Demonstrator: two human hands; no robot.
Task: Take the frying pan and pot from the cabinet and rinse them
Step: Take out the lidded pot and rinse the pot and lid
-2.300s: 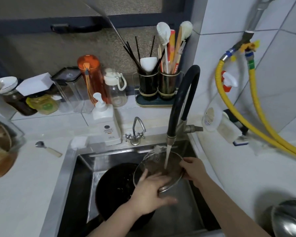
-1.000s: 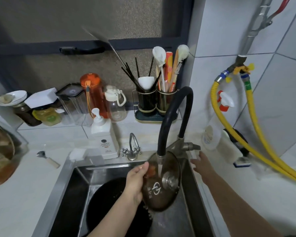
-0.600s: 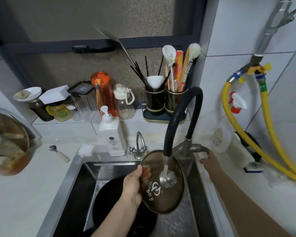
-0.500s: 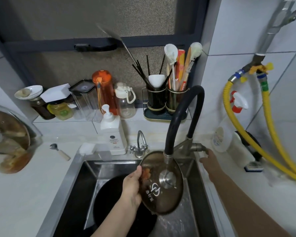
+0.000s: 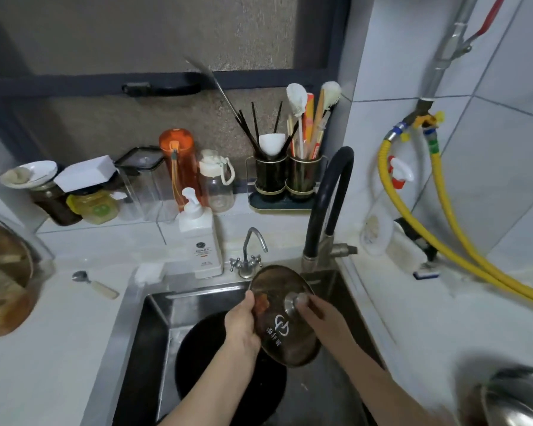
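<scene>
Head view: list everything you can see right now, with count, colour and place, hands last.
glass lid: 1, brownish with steel knob, held tilted over the sink
frying pan: 1, black, in the sink under the lid
sink: 1, steel, bottom centre
black tap: 1, behind the sink, no water showing
small tap: 1, chrome, left of the black tap
soap bottle: 1, white, behind the sink's left corner
utensil holder: 1, black twin cups, back ledge
orange bottle: 1, back ledge
spoon: 1, counter left of the sink
yellow hoses: 2, right wall
steel pot: 1, bottom right, partly cut off
left hand: grips the lid's left rim
right hand: fingers at the lid's knob
</scene>
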